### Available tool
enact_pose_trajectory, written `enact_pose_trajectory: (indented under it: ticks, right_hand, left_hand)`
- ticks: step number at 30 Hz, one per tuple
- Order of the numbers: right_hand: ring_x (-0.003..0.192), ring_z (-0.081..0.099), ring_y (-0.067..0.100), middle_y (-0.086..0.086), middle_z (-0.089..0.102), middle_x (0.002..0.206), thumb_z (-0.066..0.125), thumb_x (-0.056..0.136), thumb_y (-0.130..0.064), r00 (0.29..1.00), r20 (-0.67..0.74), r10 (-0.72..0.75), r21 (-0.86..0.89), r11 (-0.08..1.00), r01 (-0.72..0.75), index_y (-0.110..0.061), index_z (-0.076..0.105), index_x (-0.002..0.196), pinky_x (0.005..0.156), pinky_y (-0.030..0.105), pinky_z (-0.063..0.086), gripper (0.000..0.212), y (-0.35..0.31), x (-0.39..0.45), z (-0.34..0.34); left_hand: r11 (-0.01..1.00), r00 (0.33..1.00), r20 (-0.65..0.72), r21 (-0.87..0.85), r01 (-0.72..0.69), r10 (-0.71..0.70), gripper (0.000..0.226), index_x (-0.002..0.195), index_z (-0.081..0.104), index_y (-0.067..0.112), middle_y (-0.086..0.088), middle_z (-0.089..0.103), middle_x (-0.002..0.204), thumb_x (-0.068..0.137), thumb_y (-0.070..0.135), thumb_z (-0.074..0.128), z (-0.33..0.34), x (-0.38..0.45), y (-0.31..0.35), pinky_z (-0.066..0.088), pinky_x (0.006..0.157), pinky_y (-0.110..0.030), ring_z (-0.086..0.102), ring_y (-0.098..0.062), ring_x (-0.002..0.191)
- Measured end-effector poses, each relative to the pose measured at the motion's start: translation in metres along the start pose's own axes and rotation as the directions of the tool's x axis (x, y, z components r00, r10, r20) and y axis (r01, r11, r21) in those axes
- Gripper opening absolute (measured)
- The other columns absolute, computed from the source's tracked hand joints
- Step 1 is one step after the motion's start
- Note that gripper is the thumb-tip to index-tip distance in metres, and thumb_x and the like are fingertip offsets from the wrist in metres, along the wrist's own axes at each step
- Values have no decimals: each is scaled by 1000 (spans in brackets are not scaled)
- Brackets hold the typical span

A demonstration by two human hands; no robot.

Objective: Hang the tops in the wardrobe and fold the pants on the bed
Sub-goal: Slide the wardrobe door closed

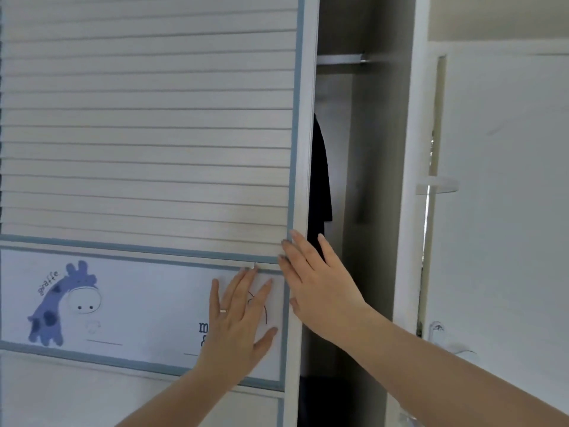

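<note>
A person's two bare hands rest on a sliding wardrobe door [147,118] that fills the left of the view. The door has white horizontal slats above, blue trim, and a lower panel printed with a blue cartoon giraffe [61,303]. The left hand [237,328] lies flat on that printed panel near the door's right edge, fingers [246,282] straight and spread, holding nothing; a ring [223,310] sits on one finger. The right hand [317,288] is pressed against the door's right-hand edge frame, its fingers nearly straight, their tips on the blue trim, gripping nothing. To the right of the door, the wardrobe stands partly open. Inside, a metal hanging rail [341,60] crosses the top, and a dark top [320,180] hangs below it, just behind the door's edge. Further right is a white room door [508,211].
</note>
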State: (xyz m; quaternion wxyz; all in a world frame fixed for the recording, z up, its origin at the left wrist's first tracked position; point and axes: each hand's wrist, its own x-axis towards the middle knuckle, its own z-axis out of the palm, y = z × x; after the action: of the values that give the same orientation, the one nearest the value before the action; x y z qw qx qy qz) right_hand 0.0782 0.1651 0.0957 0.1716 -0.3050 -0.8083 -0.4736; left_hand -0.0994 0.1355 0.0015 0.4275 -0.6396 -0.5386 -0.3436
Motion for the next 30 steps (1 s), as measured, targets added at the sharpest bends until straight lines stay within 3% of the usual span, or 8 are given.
enact_pose_trajectory:
  ticks: [4,9,13,30]
  right_hand:
    - [139,-31,34,15,-15,158,37,98,-38,996,72,51,-32,998,-49,-10,-5,150,100,57,-29,73,13,-20,-2]
    - [140,-25,39,19,-15,157,37,97,-32,987,124,103,-97,991,-91,-5,-7,149,106,62,-19,73,25,-42,-5]
    - [139,-26,41,21,-19,155,31,99,-28,975,182,131,-163,981,-102,-2,-14,147,108,64,-17,71,32,-54,-8]
    - [138,-26,42,26,-27,151,22,99,-28,935,248,254,-247,950,-192,6,-30,134,102,61,-25,71,42,-80,-5]
  left_hand:
    - [993,998,35,109,-54,50,91,143,33,15,-21,27,152,71,55,71,-12,28,-15,24,107,-66,25,-35,141]
    - [986,985,170,161,-53,26,119,145,27,20,-23,25,152,49,64,81,-15,53,5,26,101,-71,23,-39,141]
    - [988,985,173,152,-35,9,118,144,37,19,-23,29,151,45,63,83,-14,61,29,29,99,-71,29,-41,138]
    - [993,981,193,116,-24,2,116,145,37,21,-20,22,154,46,61,84,-2,72,70,22,106,-66,22,-37,142]
